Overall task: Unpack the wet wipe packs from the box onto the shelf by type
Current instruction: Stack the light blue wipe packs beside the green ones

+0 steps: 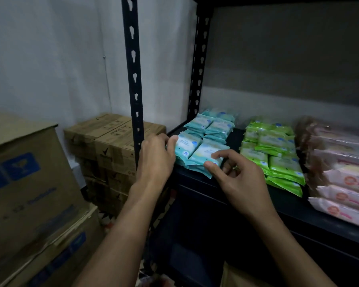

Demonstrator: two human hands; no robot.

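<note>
Teal wet wipe packs [197, 150] sit at the front left corner of the dark shelf [195, 179], in the middle of the frame, and both hands close on the nearest two from either side. At lower centre the left hand [155, 160] reaches past the black upright post [135, 83]; its fingers [172, 141] curl round the left edge of the front left pack, thumb on the pack's top. To the right, the right hand [238, 179] pinches the near right corner of the front right pack [207, 157], its thumb at the pack's lower edge, its forefinger bent over the top face, the other fingers loosely curled under the palm. These front packs are glossy teal pillows with a pale label panel and a small blue round mark, lying flat on further teal packs below.

Behind them more teal packs are stacked in rows toward the back of the shelf. Right of the teal group, apart from it, lie stacked green packs [276, 154]; further right, at the frame's edge, pink and white packs [340, 183] are piled, blurred.

At lower left stands a large cardboard box [29, 183] with blue printing, and beyond it, against the white wall, stacked brown cartons [108, 141].
</note>
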